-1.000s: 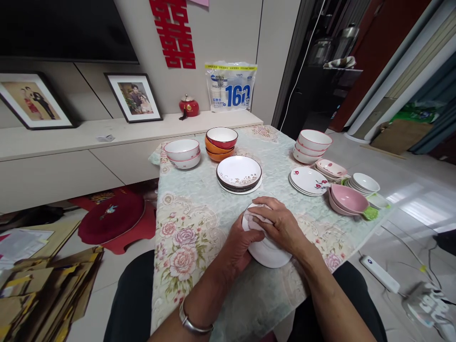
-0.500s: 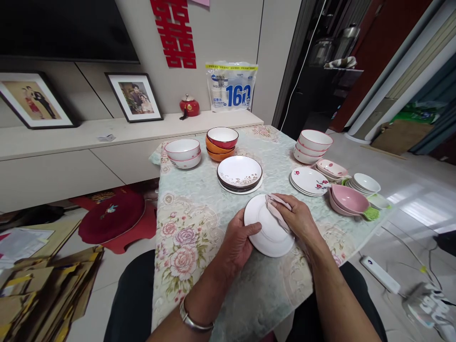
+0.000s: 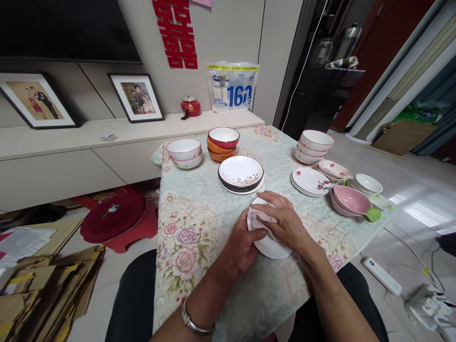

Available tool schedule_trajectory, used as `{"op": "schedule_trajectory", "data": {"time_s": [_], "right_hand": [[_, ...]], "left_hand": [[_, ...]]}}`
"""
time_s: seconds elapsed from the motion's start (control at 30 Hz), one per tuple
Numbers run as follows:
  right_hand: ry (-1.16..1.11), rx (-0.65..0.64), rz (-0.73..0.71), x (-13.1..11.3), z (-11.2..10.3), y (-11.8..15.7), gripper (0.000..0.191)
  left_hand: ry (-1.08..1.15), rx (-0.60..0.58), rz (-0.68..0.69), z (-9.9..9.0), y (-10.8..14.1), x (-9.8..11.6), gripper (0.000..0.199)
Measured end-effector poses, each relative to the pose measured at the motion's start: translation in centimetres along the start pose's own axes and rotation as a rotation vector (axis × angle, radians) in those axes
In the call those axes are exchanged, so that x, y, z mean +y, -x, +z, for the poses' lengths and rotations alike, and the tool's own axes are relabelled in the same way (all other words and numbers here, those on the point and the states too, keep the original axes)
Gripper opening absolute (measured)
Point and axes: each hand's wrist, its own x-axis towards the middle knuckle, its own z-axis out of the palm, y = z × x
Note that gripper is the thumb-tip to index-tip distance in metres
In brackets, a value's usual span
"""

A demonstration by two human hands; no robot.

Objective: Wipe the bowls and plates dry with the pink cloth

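Two bare hands on a round white plate [image 3: 273, 249], a pale cloth [image 3: 255, 219] pressed to its far left part.
The plate lies just right of the left hand [image 3: 239, 241], between it and the right hand [image 3: 287, 222], in front of the person and on the near side of the dark-rimmed stack [image 3: 241, 170] on the bench [image 3: 194, 187]; being round, it has no long axis; both hands touch it or its cloth, so neither is clearly nearer; the left fingers grip the left edge, thumb laid over the face, the others mostly hidden; the right hand reaches across from the right, its fingers partly spread and bent over the bunched cloth, holding it against the plate; whether the plate touches the bench, one cannot tell.
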Motion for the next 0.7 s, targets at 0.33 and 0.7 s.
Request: {"op": "schedule_trajectory", "data": {"time_s": [0.33, 0.7], "right_hand": [[0.004, 0.096, 0.095, 0.8, -0.2, 0.3, 0.031], [-0.214, -0.028, 0.222, 2.6, -0.7, 0.3, 0.032]], "left_hand": [[-0.002, 0.007, -0.025, 0.3, 0.1, 0.1, 0.069], [-0.024, 0.024, -0.043, 0.5, 0.2, 0.5, 0.074]]}}
